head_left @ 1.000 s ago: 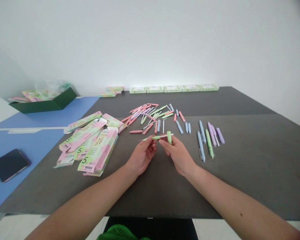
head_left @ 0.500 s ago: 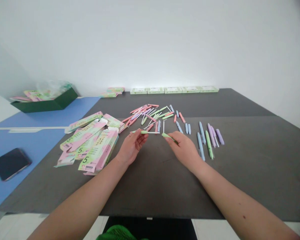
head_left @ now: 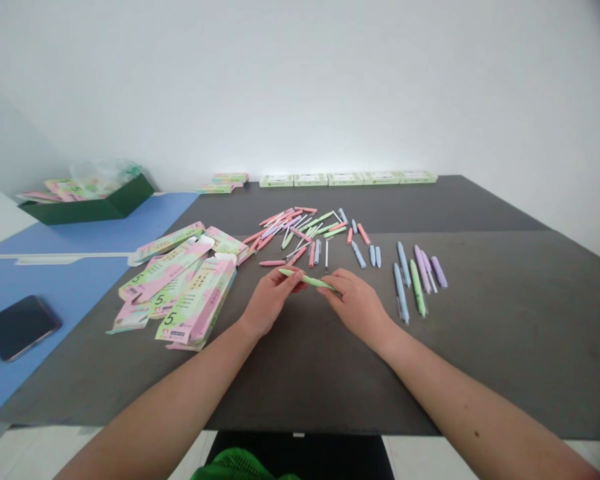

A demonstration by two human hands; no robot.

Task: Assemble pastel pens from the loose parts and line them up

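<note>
Between my two hands lies a green pen (head_left: 310, 281), nearly level, its halves meeting in the middle. My left hand (head_left: 270, 298) pinches its left end, and my right hand (head_left: 356, 300) grips its right end. Just beyond my fingers a white refill (head_left: 327, 257) lies on the dark table. Behind it spreads a heap of pink, green and purple pen parts (head_left: 285, 227). Blue barrel pieces (head_left: 375, 256) lie a little to the right. Past my right hand several pens lie in a loose row, among them a green one (head_left: 417, 287) and a blue one (head_left: 401, 292).
Flattened pink and green pen boxes (head_left: 195, 300) are piled to the left. A row of light green boxes (head_left: 330, 179) lines the wall beside a small stack (head_left: 223, 183). On the blue surface are a phone (head_left: 23, 327) and a dark green box (head_left: 87, 210) holding packaging.
The two green pen parts, held apart before, are now joined between my hands. The white refill from the left part is no longer visible, and my hands have come closer together.
</note>
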